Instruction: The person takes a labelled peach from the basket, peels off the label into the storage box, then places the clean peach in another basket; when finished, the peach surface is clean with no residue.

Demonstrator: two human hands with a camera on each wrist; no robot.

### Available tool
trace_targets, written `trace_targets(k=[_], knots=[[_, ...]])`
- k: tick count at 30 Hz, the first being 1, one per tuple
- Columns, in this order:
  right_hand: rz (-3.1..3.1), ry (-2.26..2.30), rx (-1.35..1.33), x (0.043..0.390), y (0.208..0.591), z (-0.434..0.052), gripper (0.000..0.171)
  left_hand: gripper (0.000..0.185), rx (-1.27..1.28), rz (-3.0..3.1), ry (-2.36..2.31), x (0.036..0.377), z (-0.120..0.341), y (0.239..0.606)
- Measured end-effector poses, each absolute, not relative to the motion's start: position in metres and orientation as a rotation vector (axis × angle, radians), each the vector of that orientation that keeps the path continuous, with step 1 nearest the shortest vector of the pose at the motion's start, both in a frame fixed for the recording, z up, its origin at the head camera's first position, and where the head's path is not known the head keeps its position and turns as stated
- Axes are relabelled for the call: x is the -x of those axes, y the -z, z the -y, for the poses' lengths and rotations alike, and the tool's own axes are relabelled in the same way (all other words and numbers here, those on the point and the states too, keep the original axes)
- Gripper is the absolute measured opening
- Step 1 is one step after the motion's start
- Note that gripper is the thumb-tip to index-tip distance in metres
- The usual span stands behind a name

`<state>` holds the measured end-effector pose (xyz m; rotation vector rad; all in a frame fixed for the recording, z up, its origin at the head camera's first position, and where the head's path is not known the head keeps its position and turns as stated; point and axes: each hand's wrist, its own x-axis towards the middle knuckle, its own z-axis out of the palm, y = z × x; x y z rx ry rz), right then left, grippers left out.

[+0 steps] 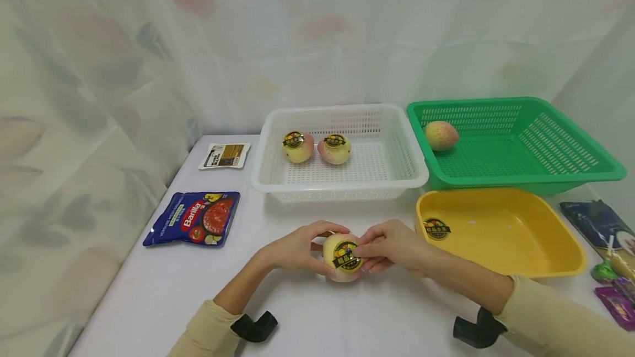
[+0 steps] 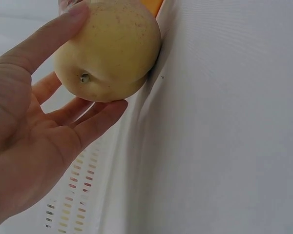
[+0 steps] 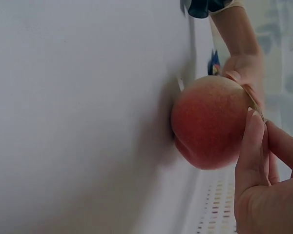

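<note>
A pale yellow fruit (image 1: 341,269) with a red blush rests on the white table near the front edge. It carries a round black and yellow sticker (image 1: 345,255). My left hand (image 1: 297,249) grips the fruit from the left, with thumb and fingers curled round it. My right hand (image 1: 389,247) comes in from the right and pinches the sticker's right edge. The left wrist view shows the fruit (image 2: 110,51) cradled by my left hand (image 2: 34,136). In the right wrist view the fruit's red side (image 3: 210,126) lies against the fingers of my right hand (image 3: 261,185).
A white basket (image 1: 342,187) behind holds two stickered fruits (image 1: 297,146) (image 1: 334,149). A green basket (image 1: 526,180) holds one bare fruit (image 1: 441,135). A yellow tray (image 1: 501,236) holds a loose sticker (image 1: 437,229). A Barilla pouch (image 1: 194,217) and a small packet (image 1: 225,155) lie left. Packets (image 1: 610,236) lie right.
</note>
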<state>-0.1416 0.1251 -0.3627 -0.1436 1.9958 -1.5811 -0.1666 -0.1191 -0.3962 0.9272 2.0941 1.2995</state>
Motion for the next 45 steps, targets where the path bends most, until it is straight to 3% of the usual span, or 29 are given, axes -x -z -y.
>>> trace_targets(k=[8, 13, 24, 34, 45], knots=[[-1.978, 1.650, 0.174, 0.152, 0.336, -0.166, 0.034, 0.073, -0.915, -2.063, -1.330, 0.168, 0.118, 0.397], [-1.974, 1.730, 0.185, 0.158, 0.327, -0.207, 0.025, 0.073, -0.907, -2.055, -1.344, 0.169, 0.119, 0.397], [-1.922, 1.652, 0.080, 0.163, 0.367, -0.299, 0.013, 0.073, -0.918, -2.062, -1.335, 0.169, 0.120, 0.397], [-2.037, 1.440, -0.001, 0.155, 0.395, -0.292, 0.028, 0.074, -0.881, -2.066, -1.330, 0.168, 0.122, 0.397], [-2.269, 1.284, -0.058, 0.150, 0.398, -0.279, 0.019, 0.075, -0.897, -2.063, -1.319, 0.168, 0.121, 0.397]])
